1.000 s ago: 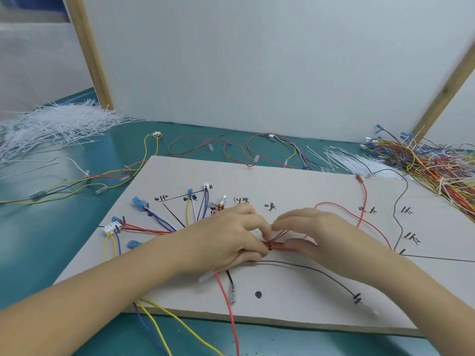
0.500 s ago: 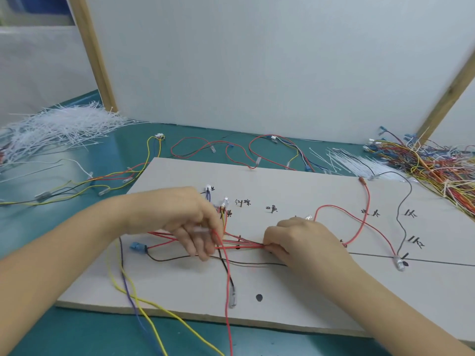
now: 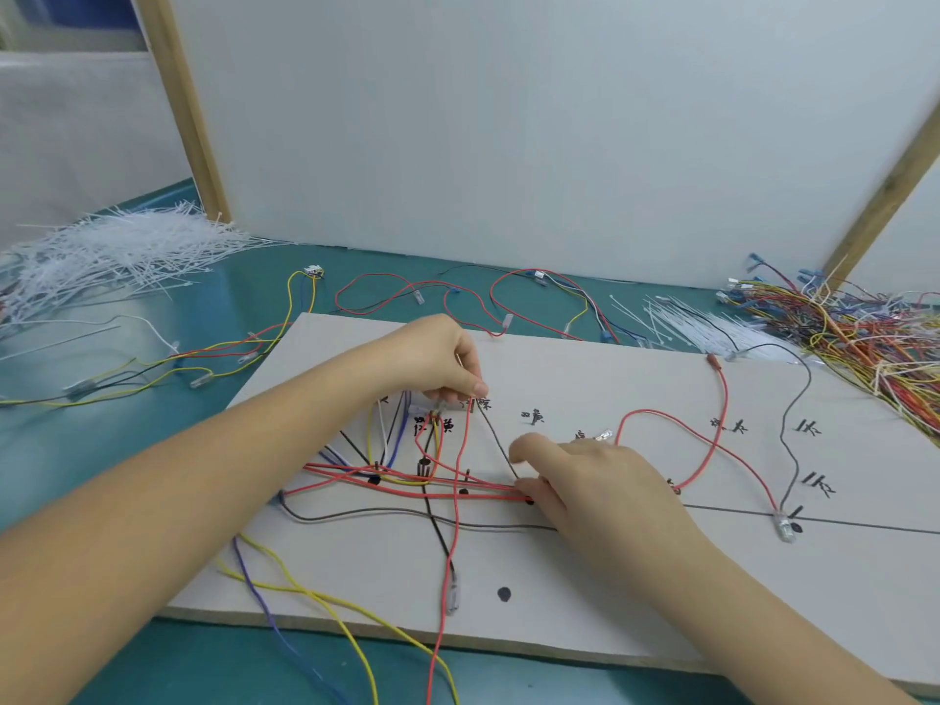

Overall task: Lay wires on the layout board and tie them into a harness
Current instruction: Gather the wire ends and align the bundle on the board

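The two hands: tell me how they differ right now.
The left hand is at the board's far side, fingers curled, pinching a connector near the labels. The right hand lies lower, nearer the middle, pressing the red wires against the board with its index finger lifted. The left works at wire ends; the right holds the bundle's run. Both are bare and over the board.

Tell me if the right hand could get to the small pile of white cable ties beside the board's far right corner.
Probably yes. The right hand is pinning the red wires and would have to let go. Only flat layout board and thin loose wires lie between it and the cable ties.
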Tool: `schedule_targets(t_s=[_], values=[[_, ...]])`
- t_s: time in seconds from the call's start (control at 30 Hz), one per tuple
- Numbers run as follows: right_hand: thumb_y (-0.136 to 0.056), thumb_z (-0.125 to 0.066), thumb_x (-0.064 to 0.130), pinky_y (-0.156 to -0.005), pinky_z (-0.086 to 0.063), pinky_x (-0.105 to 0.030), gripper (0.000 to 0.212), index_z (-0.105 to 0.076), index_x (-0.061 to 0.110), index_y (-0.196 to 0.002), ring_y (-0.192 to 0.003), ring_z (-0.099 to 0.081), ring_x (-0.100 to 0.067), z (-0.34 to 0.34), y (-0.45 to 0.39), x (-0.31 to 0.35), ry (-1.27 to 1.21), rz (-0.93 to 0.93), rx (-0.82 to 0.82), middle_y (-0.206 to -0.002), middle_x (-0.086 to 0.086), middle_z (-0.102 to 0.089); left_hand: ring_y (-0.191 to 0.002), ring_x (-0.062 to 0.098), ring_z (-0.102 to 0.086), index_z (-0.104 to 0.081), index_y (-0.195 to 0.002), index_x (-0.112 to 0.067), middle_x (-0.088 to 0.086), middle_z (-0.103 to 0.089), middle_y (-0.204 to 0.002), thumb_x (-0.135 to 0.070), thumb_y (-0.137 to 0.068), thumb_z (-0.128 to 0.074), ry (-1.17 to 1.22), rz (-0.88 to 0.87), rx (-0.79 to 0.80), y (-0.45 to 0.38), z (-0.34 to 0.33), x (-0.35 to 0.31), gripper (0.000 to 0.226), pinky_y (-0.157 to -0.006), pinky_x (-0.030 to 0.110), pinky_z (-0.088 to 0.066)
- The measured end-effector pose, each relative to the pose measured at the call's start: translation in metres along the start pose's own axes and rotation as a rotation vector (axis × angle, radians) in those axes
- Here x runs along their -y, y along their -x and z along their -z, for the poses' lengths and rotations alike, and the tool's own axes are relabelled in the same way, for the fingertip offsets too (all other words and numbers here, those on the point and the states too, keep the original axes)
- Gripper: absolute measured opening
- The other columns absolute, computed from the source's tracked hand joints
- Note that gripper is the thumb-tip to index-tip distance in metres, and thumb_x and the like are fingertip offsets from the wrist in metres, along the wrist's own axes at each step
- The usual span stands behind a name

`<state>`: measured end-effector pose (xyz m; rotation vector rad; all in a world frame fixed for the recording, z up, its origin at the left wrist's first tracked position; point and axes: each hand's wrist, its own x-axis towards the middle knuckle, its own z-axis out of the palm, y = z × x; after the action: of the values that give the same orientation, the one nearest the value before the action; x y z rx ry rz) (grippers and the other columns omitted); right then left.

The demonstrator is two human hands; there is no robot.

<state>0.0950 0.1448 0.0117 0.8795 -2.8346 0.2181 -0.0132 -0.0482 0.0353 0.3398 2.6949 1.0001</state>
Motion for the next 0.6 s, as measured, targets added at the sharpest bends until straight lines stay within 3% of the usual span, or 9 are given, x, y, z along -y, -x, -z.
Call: schedule_targets(t_s=[0.07,0.17,0.3,0.4,0.47,0.53,0.6], values=[[-0.097,-0.04,0.026,-0.057,-0.039,-0.032,0.033,-0.032,0.033,-0.129,-0.077,-0.051,-0.029,0.001,-0.001,0.0,0.053,0.047,-0.01,-0.079,0.0,-0.057,-0.038,-0.004,-0.05,-0.065,-0.067,-0.022,-0.016,-0.059,-0.044,-0.023,-0.076,-0.075,-0.069,-0.028,-0.018,-0.002,-0.001,0.003,0.014,-0.041,0.007,-0.036],[-0.086,-0.039,0.005,-0.052,-0.026,-0.03,0.071,-0.01,0.04,-0.14,-0.067,-0.038,-0.028,0.005,-0.006,0.006,0.198,0.14,0.055,-0.069,-0.001,-0.036,-0.037,-0.003,-0.046,-0.067,-0.063,-0.024,-0.017,-0.061,-0.048,-0.028,-0.076,-0.075,-0.072,-0.047,-0.031,-0.003,-0.002,0.009,0.015,-0.041,0.009,-0.037],[-0.085,-0.035,0.001,-0.044,-0.012,-0.029,0.071,-0.011,0.036,-0.142,-0.051,-0.027,-0.025,0.013,-0.014,0.017,0.311,0.211,0.112,-0.06,-0.001,-0.023,-0.034,0.002,-0.044,-0.068,-0.065,-0.021,-0.009,-0.065,-0.055,-0.022,-0.081,-0.07,-0.001,-0.051,0.011,-0.001,-0.002,0.014,0.016,-0.039,0.01,-0.035],[-0.077,-0.044,0.001,-0.042,-0.009,-0.025,0.053,-0.036,0.025,-0.124,-0.042,-0.014,-0.019,0.015,-0.016,0.024,0.383,0.201,0.109,-0.054,-0.002,-0.018,-0.035,0.004,-0.046,-0.069,-0.068,-0.019,-0.01,-0.065,-0.055,-0.019,-0.084,-0.066,-0.008,-0.052,0.041,-0.001,0.0,0.015,0.016,-0.041,0.01,-0.036],[-0.054,-0.065,0.011,-0.043,0.003,-0.02,0.04,-0.057,0.025,-0.09,-0.036,-0.005,-0.023,0.022,-0.017,0.031,0.51,0.117,0.121,-0.051,-0.001,0.0,-0.038,0.002,-0.048,-0.069,-0.07,-0.02,-0.011,-0.065,-0.056,-0.018,-0.086,-0.064,-0.052,-0.071,0.05,-0.001,0.0,0.014,0.017,-0.044,0.011,-0.039],[-0.032,-0.073,0.013,-0.051,0.009,-0.017,0.038,-0.059,0.025,-0.066,-0.036,-0.007,-0.025,0.021,-0.019,0.032,0.512,0.081,0.021,-0.057,-0.003,0.012,-0.037,-0.001,-0.047,-0.068,-0.07,-0.02,-0.011,-0.064,-0.057,-0.015,-0.087,-0.061,-0.081,-0.102,0.069,0.0,0.0,0.012,0.019,-0.047,0.012,-0.04],[-0.03,-0.071,0.01,-0.052,0.009,-0.017,0.039,-0.06,0.023,-0.065,-0.036,-0.011,-0.025,0.015,-0.015,0.028,0.475,0.097,0.035,-0.058,-0.003,0.012,-0.044,0.001,-0.051,-0.067,-0.074,-0.018,-0.011,-0.063,-0.062,-0.014,-0.09,-0.057,-0.11,-0.132,0.092,0.001,-0.002,0.012,0.02,-0.052,0.016,-0.043]])
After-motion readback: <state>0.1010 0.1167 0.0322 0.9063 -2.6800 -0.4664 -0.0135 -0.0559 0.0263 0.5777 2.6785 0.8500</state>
